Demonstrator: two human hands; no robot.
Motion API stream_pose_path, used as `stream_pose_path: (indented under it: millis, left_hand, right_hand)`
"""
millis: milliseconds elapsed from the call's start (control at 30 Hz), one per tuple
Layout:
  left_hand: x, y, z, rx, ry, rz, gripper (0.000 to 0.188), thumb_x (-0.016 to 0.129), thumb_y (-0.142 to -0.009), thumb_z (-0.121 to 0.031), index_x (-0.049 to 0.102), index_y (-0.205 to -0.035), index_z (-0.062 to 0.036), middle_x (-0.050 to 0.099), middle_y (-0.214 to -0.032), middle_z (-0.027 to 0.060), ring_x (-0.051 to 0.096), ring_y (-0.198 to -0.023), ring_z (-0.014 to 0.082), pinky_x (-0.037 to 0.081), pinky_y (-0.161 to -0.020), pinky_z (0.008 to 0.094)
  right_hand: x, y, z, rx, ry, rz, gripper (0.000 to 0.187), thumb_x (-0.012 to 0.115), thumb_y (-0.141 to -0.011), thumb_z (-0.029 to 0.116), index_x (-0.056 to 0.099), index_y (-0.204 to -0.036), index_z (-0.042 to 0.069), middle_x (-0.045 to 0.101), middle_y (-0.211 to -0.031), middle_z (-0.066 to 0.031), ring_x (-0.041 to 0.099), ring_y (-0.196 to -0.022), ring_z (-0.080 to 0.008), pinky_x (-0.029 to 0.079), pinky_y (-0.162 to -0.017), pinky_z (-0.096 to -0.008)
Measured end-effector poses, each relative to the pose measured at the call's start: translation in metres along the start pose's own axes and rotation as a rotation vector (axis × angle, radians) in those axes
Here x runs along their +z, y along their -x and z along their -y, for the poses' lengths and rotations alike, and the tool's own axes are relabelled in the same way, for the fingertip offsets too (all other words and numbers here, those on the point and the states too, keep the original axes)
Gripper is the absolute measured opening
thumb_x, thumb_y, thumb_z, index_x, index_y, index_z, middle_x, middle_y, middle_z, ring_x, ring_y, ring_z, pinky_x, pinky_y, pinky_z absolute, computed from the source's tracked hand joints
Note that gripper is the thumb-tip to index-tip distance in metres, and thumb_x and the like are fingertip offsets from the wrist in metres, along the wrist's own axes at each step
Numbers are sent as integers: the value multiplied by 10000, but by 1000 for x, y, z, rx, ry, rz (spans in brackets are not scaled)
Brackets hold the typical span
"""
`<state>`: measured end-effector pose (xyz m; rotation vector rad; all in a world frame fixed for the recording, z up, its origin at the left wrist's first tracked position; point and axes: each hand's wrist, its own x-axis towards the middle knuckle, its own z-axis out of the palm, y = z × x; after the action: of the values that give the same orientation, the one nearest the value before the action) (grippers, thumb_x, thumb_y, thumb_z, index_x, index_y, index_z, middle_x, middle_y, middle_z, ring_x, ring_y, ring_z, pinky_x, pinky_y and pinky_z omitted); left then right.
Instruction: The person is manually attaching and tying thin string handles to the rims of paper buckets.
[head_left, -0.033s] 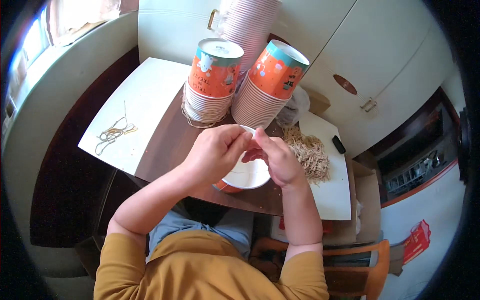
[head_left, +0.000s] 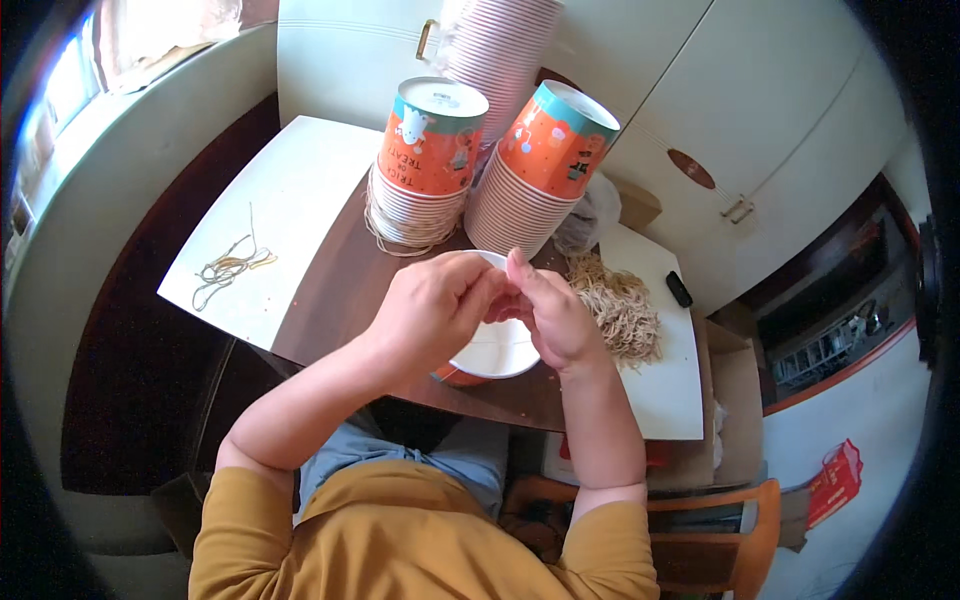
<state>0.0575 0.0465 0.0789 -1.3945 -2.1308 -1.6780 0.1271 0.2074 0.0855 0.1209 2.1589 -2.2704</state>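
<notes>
An orange paper cup (head_left: 497, 357) with a white inside lies tilted at the near edge of the brown table (head_left: 340, 290). My left hand (head_left: 432, 312) curls over its rim from the left. My right hand (head_left: 552, 318) meets it from the right, and the fingertips of both hands pinch together at the cup's far rim. What lies between the fingertips is hidden. A heap of tan strings (head_left: 622, 310) lies just right of my right hand.
Two stacks of orange cups (head_left: 425, 165) (head_left: 535, 170) stand behind my hands, with a taller pale stack (head_left: 500, 40) further back. A white sheet (head_left: 290, 200) at left carries loose strings (head_left: 226, 268). Another sheet (head_left: 662, 395), a black object (head_left: 679, 290), and cabinets (head_left: 760, 110) are at right.
</notes>
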Motion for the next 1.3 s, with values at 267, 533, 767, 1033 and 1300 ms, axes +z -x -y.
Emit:
stream_pose_path:
  millis: [267,533,767,1033,1300]
  left_hand:
    - [6,18,18,220,-361,-272,73,641,-836,-85,604,-796,-36,580,-678,103,579,-570,283,455,-531,376]
    - [23,31,23,328,-488,-228,115,680,-784,-109,595,-849,-67,592,-730,63,567,-572,231,429,-545,343]
    - [14,35,37,358,-385,-161,164,688,-775,-75,639,-926,-38,592,-755,73,568,-664,241,427,-602,343]
    - [16,34,50,280,-225,-233,153,672,-780,-55,641,-930,-50,586,-772,70,577,-665,243,436,-606,357]
    - [-10,22,47,-96,153,-108,159,687,-787,-7,669,-944,4,642,-845,99,640,-793,170,510,-710,285]
  right_hand:
    - [-6,-4,2,-197,587,-395,502,555,-931,472,680,-929,-15,663,-876,-76,585,-767,-121,468,-719,-273]
    - [13,-16,-13,-40,-123,-46,225,613,-932,235,639,-941,11,670,-867,-60,623,-782,-105,496,-737,-234]
    - [5,-12,-18,-92,-330,-52,168,567,-955,173,599,-964,9,661,-923,-90,637,-842,-152,515,-824,-295]
    - [12,-12,-31,-178,-449,-69,127,548,-939,100,583,-1013,3,647,-1050,-160,636,-973,-231,491,-932,-386]
    - [-4,-14,-31,-173,-547,3,138,537,-938,103,596,-999,-5,647,-1055,-170,638,-977,-247,497,-933,-411]
